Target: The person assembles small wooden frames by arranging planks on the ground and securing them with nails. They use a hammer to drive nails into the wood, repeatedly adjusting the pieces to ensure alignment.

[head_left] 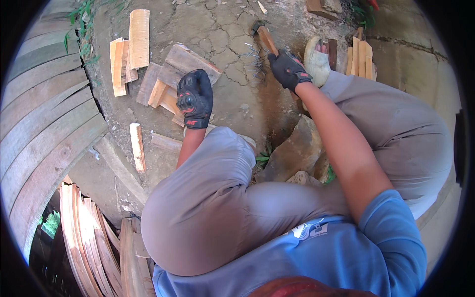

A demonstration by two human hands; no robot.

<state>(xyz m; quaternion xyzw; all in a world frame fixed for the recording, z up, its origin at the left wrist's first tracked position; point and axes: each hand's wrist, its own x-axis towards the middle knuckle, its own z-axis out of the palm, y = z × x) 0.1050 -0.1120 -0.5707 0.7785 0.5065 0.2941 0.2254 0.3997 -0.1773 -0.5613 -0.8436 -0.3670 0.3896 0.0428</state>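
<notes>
My left hand (195, 98), in a black glove with red marks, is closed above a small stack of wooden boards (190, 63). Its fingers curl under, so whatever they hold, if anything, is hidden. My right hand (289, 70), gloved alike, is wrapped round the wooden handle of a hammer (267, 40). The dark hammer head points away from me, near the cracked ground. Between the two hands, closer to the right one, lies a scatter of loose nails (256, 62). A paler block (157, 94) sticks out beside the boards, near my left hand.
Cut wood pieces (139, 38) lie at the far left, with another short piece (137, 147) nearer. A plank wall (44, 114) bounds the left side. Large stones (293, 151) sit between my legs. More wood pieces (362, 58) are beyond my right shoe (316, 62).
</notes>
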